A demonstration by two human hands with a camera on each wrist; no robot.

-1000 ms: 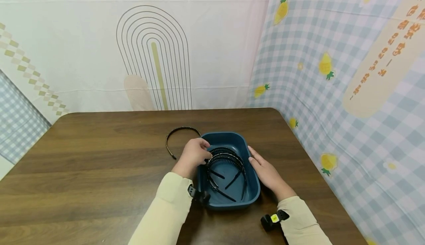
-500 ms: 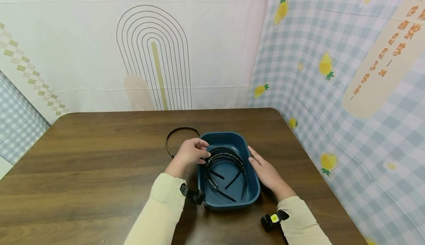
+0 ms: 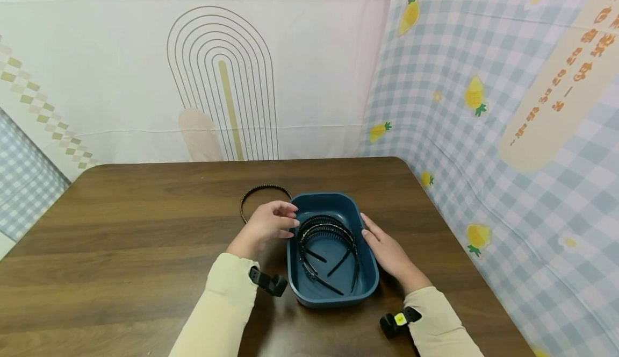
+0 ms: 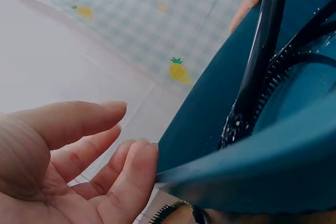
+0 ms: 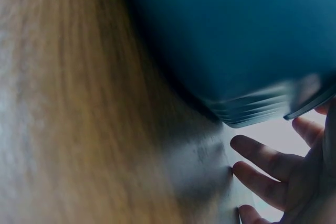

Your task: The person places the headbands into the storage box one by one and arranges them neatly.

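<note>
A dark blue plastic bin (image 3: 368, 271) stands on the brown wooden table (image 3: 145, 228). Several black toothed headbands (image 3: 328, 232) lie inside it. A beaded black headband (image 3: 263, 188) lies on the table just left of the bin's far corner. My left hand (image 3: 276, 220) hovers beside the bin's left rim, fingers loosely extended and holding nothing. In the left wrist view its fingertips (image 4: 137, 162) reach the bin's rim (image 4: 252, 169), beside the headbands (image 4: 258, 72). My right hand (image 3: 383, 244) lies flat against the bin's right wall, fingers straight. Its fingers (image 5: 262, 163) show beside the bin (image 5: 226, 35).
Printed cloth backdrops (image 3: 483, 104) rise behind and to the right of the table. The table's right edge (image 3: 450, 222) runs close to my right hand. Bare wood stretches to the left of the bin.
My left hand has let go of the headbands in the bin and drawn back leftward to just outside the rim. The right hand and bin have stayed put.
</note>
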